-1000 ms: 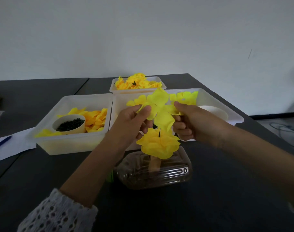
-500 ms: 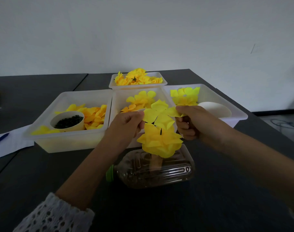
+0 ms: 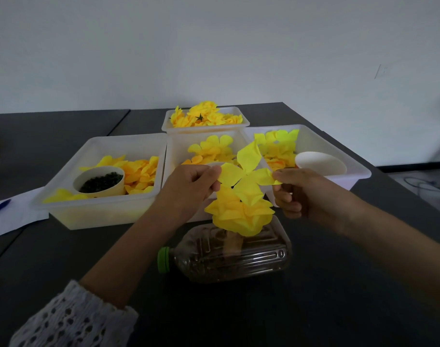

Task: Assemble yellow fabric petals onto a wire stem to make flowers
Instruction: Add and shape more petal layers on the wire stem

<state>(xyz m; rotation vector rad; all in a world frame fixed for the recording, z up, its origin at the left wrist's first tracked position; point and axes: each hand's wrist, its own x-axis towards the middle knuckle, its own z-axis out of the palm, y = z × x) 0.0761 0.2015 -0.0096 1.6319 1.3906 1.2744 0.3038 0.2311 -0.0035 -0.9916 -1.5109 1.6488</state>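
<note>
Both hands pinch a yellow petal layer above the stacked flower.

The left hand and right hand each grip an opposite lobe of the petal layer between curled fingers, holding it just over the flower, which stands above a clear bottle lying on the dark counter. Beyond sit white trays of yellow petals.

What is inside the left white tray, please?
The left white tray holds loose yellow petals and a paper cup of small dark pieces. The cup and petals cover part of the tray's bottom.
</note>
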